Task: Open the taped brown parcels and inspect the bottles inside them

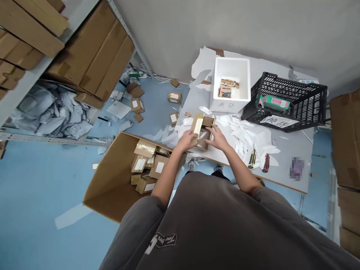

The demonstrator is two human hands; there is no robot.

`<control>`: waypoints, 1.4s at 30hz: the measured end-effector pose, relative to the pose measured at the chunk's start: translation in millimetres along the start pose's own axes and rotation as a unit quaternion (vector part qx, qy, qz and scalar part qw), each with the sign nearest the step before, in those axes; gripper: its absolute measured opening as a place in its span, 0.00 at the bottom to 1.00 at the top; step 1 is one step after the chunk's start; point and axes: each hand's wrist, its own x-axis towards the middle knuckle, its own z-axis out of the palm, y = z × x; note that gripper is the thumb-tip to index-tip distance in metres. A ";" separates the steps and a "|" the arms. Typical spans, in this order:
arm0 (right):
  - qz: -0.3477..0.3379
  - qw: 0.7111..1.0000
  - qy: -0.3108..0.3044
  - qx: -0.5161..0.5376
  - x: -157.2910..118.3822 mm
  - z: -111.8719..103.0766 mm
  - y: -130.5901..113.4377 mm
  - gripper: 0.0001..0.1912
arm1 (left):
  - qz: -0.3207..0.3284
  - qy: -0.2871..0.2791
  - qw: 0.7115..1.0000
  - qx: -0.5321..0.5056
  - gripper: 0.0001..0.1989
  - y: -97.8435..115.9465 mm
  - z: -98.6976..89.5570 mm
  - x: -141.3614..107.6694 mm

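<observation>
A small cardboard box (208,121) is on the near left edge of the table, its flaps raised and gold-tinted tape along one of them. My left hand (188,140) grips its left side, thumb near the opening. On the right side, my right hand (218,138) holds the box's edge, with fingertips bent over toward the inside. Something clear and shiny, like plastic wrap (203,135), shows in the opening between my hands; what lies under it I cannot make out. White paper scraps (240,131) are strewn to the right of the box.
Behind stand a white foam box (230,105) with small packets and a black crate (309,119) holding green boxes. Two utility knives, one yellow (252,159) and one red (266,163), lie right. A large carton (109,187) of parcels stands left, below loaded shelves (81,26).
</observation>
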 end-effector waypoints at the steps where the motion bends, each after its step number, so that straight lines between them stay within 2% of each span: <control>1: 0.023 0.999 -0.005 -0.025 -13.1 15.7 -4.8 0.42 | -0.013 -0.040 0.998 0.041 0.37 -6.1 5.1 -9.7; 3: 0.066 0.994 -0.005 -0.082 -35.8 41.9 -12.7 0.43 | -0.032 -0.114 0.986 0.121 0.46 -10.9 17.0 -24.2; 5: 0.103 0.985 0.010 -0.139 -52.0 60.7 -18.4 0.43 | -0.036 -0.147 0.972 0.179 0.51 -9.5 29.3 -34.0; 8: 0.157 0.964 0.041 -0.209 -63.5 74.7 -22.3 0.45 | -0.024 -0.113 0.970 0.214 0.44 -7.3 44.3 -41.4; 11: 0.207 0.944 0.048 -0.253 -64.7 75.7 -21.4 0.46 | -0.020 -0.075 0.974 0.213 0.33 -12.9 51.1 -39.4; 15: 0.252 0.927 0.039 -0.275 -66.3 70.2 -17.4 0.43 | 0.011 -0.057 0.979 0.195 0.27 -25.4 48.8 -29.8; 18: 0.267 0.929 0.051 -0.252 -77.0 66.5 -16.1 0.45 | 0.038 -0.031 0.984 0.172 0.21 -25.3 43.8 -28.3; 20: 0.257 0.937 0.076 -0.224 -89.3 62.5 -17.3 0.47 | 0.045 -0.007 0.985 0.166 0.19 -16.1 40.5 -32.6; 23: 0.233 0.945 0.133 -0.190 -113.7 47.9 -20.7 0.46 | 0.062 0.034 0.982 0.175 0.19 11.6 38.1 -44.2; 26: 0.215 0.948 0.180 -0.150 -147.0 16.7 -21.2 0.46 | 0.100 0.075 0.976 0.176 0.17 52.8 45.7 -53.0; 28: 0.205 0.947 0.209 -0.133 -178.6 -13.3 -17.2 0.47 | 0.135 0.094 0.973 0.164 0.16 87.5 60.9 -53.0; 31: 0.210 0.932 0.261 -0.136 -247.1 -64.1 -3.0 0.49 | 0.199 0.096 0.966 0.133 0.15 152.1 104.3 -46.9; 35: 0.275 0.892 0.330 -0.141 -376.4 -116.2 25.1 0.50 | 0.292 0.049 0.950 0.101 0.14 253.5 194.1 -45.8; 38: 0.337 0.850 0.380 -0.140 -487.8 -132.7 46.9 0.50 | 0.359 -0.014 0.928 0.097 0.15 328.1 272.8 -59.8; 42: 0.406 0.790 0.439 -0.138 -629.9 -136.1 72.0 0.50 | 0.426 -0.109 0.891 0.115 0.16 417.4 377.0 -99.0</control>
